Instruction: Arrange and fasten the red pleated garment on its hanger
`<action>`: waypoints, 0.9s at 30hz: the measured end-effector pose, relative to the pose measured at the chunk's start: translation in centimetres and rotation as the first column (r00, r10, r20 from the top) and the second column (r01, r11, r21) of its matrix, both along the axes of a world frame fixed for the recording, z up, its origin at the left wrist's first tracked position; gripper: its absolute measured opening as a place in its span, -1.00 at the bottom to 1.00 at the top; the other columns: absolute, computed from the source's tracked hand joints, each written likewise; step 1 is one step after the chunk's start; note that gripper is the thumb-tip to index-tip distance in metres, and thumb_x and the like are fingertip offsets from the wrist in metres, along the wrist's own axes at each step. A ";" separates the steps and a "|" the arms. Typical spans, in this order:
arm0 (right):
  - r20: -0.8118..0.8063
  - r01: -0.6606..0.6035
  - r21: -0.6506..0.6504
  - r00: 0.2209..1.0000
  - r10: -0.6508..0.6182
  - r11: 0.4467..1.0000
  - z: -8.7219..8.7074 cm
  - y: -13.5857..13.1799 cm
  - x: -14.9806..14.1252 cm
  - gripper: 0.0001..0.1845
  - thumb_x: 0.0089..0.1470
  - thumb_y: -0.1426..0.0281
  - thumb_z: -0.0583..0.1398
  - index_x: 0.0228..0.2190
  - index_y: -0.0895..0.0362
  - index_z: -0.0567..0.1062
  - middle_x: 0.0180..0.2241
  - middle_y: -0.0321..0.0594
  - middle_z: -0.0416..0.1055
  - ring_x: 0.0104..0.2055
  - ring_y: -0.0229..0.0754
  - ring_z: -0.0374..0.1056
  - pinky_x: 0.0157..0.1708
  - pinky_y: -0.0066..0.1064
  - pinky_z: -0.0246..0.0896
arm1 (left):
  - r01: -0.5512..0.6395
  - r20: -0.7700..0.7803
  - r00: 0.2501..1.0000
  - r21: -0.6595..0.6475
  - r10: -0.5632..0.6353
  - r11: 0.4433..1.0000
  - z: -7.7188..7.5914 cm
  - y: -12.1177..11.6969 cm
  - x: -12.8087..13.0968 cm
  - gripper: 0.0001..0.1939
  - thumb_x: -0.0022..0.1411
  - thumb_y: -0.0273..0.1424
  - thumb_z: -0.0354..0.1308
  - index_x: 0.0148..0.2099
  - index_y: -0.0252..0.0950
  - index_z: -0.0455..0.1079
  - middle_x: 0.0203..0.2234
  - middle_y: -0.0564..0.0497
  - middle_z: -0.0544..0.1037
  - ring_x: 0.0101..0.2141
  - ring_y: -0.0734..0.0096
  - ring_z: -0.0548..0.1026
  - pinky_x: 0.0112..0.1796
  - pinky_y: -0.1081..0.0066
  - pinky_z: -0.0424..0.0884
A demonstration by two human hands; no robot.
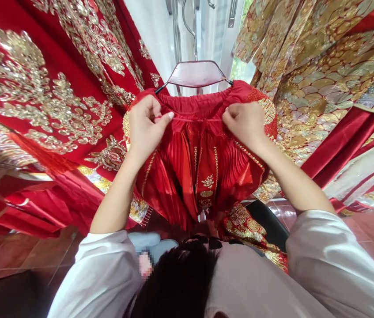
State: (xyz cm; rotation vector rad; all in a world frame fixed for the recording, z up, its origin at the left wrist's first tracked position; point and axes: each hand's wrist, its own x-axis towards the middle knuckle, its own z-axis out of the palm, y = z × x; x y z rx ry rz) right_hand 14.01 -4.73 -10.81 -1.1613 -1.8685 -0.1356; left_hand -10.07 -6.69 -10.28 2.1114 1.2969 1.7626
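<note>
A red pleated skirt with gold embroidery and a gathered waistband hangs in front of me from a wire clothes hanger. My left hand is closed on the skirt's waistband at its left side, thumb pointing inward along the edge. On the other side, my right hand grips the same waistband in a fist. The front edge of the waistband is stretched between both hands. White paper or plastic fills the hanger's upper frame. The fingertips of my right hand are hidden.
Red garments with silver-gold sequins hang close on the left. Gold scale-patterned garments hang on the right. Metal rails and a hook stand behind the hanger. Below lie a red-gold embroidered cloth, a black object and red floor tiles.
</note>
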 end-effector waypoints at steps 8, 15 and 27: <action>0.044 -0.335 -0.315 0.929 0.366 0.888 2.2 1.6 3.1 -0.68 -0.04 0.38 0.22 -0.72 0.19 0.32 -0.77 -0.42 -0.01 -0.66 -0.45 -0.10 -0.60 -0.50 -0.12 | 0.191 -0.192 0.954 -0.202 -0.230 0.961 0.5 -2.3 -2.1 -0.93 0.05 -0.47 0.17 -0.47 -0.25 0.38 -0.68 0.11 0.21 -0.64 0.52 0.16 -0.57 0.45 0.09; -0.159 -0.565 -0.619 0.770 0.618 0.546 3.5 0.0 0.9 -0.91 -0.21 0.45 0.32 -0.54 0.20 0.53 -0.73 -0.43 0.23 -0.67 -0.48 0.08 -0.65 -0.57 -0.06 | -0.207 -0.190 0.956 0.113 0.226 0.972 0.9 -1.9 -0.8 -0.90 0.02 -0.53 0.26 -0.35 -0.27 0.45 -0.50 0.04 0.36 -0.41 0.39 0.31 -0.32 0.38 0.26; 0.061 -0.356 -0.158 0.927 0.369 0.921 1.6 -0.3 -3.7 -0.79 0.13 0.44 0.09 -0.28 0.16 0.53 -0.48 -0.27 0.42 -0.40 -0.31 0.33 -0.29 -0.48 0.15 | 0.160 0.058 0.986 -0.080 -0.156 0.984 -0.6 0.9 4.6 -0.86 0.05 -0.52 0.22 -0.53 -0.34 0.38 -0.63 0.08 0.37 -0.57 0.52 0.29 -0.50 0.49 0.18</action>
